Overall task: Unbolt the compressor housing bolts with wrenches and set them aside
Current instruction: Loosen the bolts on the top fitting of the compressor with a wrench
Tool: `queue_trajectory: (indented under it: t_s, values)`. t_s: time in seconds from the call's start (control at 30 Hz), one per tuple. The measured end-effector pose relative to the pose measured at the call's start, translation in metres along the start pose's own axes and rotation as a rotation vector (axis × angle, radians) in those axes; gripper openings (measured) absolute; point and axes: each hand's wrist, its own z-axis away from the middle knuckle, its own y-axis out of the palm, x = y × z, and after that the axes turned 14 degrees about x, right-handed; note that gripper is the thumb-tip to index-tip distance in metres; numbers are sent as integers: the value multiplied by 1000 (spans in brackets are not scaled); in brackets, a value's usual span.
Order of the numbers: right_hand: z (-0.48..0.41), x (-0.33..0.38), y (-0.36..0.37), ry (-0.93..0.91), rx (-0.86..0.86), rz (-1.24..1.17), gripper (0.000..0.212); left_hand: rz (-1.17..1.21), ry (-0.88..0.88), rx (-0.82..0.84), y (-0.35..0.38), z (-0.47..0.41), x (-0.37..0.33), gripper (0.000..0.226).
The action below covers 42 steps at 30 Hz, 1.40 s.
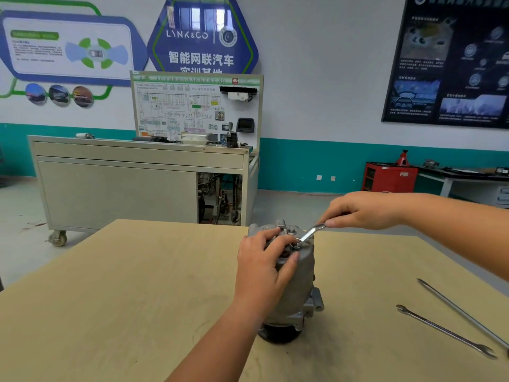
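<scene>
Nearest me, at lower right of the frame, two long steel spare wrenches [446, 330] lie loose on the pale wooden tabletop [124, 299], well apart from the work. At centre the grey cast-metal compressor housing [298, 277] stands on end on its black pulley. My left hand [264, 264] wraps over its top, fingers curled tight against the casting to steady it. Just beyond, a small silver wrench [308, 235] sits with its ring end on a housing bolt [297, 244]; my right hand [363, 210] pinches the far end of its handle, fingers closed around it. I judge I am mid-loosening on this bolt, with a neighbouring bolt [291, 231] not yet out. Next comes a steady swing, keeping the ring seated squarely, then lifting the bolt out and setting it aside.
</scene>
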Motion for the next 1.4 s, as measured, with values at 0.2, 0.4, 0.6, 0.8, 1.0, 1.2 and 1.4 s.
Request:
queue_trajectory:
  t_s: [0.2,0.4,0.6,0.8,1.0,1.2,1.4]
  values:
    - [0,2,-10,52,-33,-23,28,-20,15,12,-2,0,0,55]
    - [22,13,7,39,-38,-562,21,-45,-1,-4,-1,0,-1,59]
    - [30,56,48,11,16,-988,22,-13,8,-52,1,0,-1,51]
    - [28,73,51,-83,64,-1156,26,-13,24,-82,3,-1,0,43]
    - [23,78,47,-59,82,-1177,27,-10,29,-97,6,0,2,45]
    - [18,75,40,-32,112,-1135,29,-8,41,-111,6,-1,2,45]
    - [20,62,37,23,207,-939,30,-28,56,-121,6,-1,3,41]
